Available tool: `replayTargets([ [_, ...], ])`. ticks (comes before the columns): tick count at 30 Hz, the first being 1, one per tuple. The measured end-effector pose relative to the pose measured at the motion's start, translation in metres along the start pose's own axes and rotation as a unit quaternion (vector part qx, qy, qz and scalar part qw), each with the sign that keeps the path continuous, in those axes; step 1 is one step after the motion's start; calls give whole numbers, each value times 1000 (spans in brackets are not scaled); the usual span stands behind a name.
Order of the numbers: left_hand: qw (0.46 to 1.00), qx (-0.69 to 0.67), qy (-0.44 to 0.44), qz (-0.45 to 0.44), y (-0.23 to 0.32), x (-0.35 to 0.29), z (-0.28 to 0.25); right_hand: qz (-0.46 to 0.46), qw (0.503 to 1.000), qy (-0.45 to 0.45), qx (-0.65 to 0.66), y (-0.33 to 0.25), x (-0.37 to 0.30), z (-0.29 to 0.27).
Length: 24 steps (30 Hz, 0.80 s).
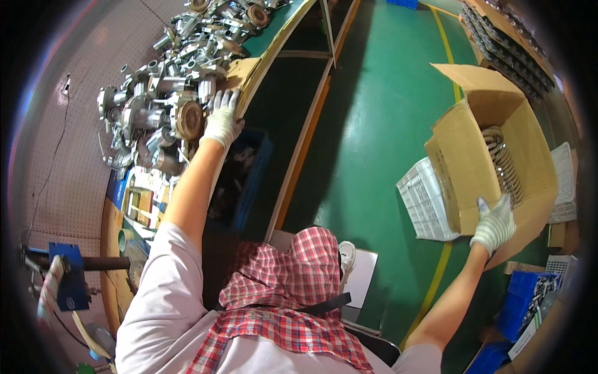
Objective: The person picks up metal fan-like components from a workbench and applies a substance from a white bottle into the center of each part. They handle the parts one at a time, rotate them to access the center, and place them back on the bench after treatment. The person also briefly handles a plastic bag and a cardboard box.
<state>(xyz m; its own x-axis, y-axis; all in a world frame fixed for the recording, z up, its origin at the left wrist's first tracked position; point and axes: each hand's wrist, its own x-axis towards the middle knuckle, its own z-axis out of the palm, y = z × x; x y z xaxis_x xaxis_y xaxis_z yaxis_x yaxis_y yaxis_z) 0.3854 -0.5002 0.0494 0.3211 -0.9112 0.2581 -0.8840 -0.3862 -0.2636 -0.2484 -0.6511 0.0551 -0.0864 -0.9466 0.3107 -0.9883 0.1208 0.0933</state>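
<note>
My left hand (223,119), in a pale glove with grey fingertips, lies with fingers stretched out at the bench's edge. It is beside a brown round disc (189,119) on one of the heaped metal parts (146,118) and close to a piece of cardboard (240,73). Far to the right, my right hand (495,224), gloved alike, grips the near edge of an open cardboard box (458,168). Inside that box lies a row of ring-like coiled metal pieces (503,163); its lower part is hidden.
The box rests over a white plastic crate (425,196). Blue bins (520,302) with small metal parts stand at the lower right. Under the bench is a blue crate (254,181). Dark stacked parts (504,47) line the far right. A blue vise-like fixture (67,274) sits at left.
</note>
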Motion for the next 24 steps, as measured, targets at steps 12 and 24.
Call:
replayTargets([
  [12,992,-109,-47,-36,11,6,-31,54,996,-62,-16,-3,-2,-16],
  [24,955,-9,-289,-67,-6,19,-13,54,971,-227,-55,-13,5,-27],
])
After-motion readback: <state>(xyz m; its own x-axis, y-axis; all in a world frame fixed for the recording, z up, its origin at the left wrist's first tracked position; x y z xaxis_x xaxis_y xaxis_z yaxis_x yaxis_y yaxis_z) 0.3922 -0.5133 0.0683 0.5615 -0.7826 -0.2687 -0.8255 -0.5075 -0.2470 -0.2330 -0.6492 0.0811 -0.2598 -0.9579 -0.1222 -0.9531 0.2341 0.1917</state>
